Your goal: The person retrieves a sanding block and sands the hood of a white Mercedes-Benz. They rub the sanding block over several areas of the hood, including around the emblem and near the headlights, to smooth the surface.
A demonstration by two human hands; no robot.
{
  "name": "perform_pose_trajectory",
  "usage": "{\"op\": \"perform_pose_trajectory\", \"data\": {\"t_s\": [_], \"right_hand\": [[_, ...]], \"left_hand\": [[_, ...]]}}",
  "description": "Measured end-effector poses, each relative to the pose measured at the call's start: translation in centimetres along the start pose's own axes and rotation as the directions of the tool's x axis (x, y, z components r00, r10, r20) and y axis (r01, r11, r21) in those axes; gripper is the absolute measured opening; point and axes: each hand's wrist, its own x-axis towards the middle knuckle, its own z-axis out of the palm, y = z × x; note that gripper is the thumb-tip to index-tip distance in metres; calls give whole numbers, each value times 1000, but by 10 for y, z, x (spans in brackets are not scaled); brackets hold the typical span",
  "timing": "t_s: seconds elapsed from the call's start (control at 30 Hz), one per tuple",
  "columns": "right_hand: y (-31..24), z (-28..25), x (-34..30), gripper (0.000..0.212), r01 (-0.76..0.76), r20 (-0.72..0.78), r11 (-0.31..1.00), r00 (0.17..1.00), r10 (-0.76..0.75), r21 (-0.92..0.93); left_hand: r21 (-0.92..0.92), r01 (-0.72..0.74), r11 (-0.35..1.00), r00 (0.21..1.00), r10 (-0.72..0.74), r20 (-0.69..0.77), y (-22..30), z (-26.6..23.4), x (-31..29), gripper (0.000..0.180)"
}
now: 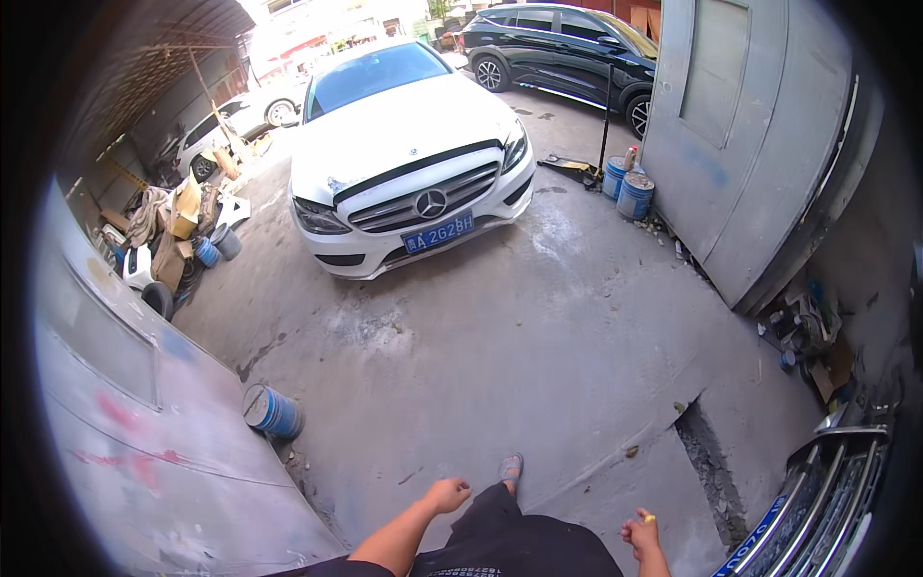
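Note:
My left hand [449,495] hangs low in front of my body, its fingers curled in, and nothing shows in it. My right hand [636,534] is at my right side with its fingers bent. A small yellow spot shows by its fingers; whether this is worn or held I cannot make out. Neither hand touches anything around it. Ahead stands a white car [409,144] with its bonnet down, its dark grille facing me. My sandalled foot [511,469] is on the concrete floor [461,356].
Metal doors [106,423] [740,135] flank the way. A blue bucket [274,412] stands at left, with more buckets [635,195] and a floor jack [577,170] at right. A trench [710,462] and loose grille [832,500] lie near right. Behind are a dark car [562,53] and a scrap pile [168,226].

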Motion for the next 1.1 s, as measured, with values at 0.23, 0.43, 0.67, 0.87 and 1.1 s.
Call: {"op": "perform_pose_trajectory", "data": {"t_s": [0.23, 0.43, 0.67, 0.87, 1.1], "right_hand": [[30, -43, -24, 63, -348, -309, 937, 890, 336, 14], [-63, -19, 4, 70, -260, -299, 965, 922, 246, -8], [-58, -46, 107, 69, -251, -306, 968, 922, 238, -4], [-146, -93, 169, 65, -341, -297, 906, 864, 407, 250], [-280, -207, 232, 62, -19, -504, 903, 825, 256, 428]], "left_hand": [[-39, 452, 891, 890, -448, 82, -106, -52, 145, 21], [-203, 435, 877, 894, -394, 213, 42, -100, 256, 10], [-131, 164, 978, 923, -105, 371, 233, -61, 418, 21], [117, 68, 991, 908, -110, 405, 390, -56, 487, 29], [134, 61, 989, 822, -126, 556, 543, 3, 552, 32]]}}
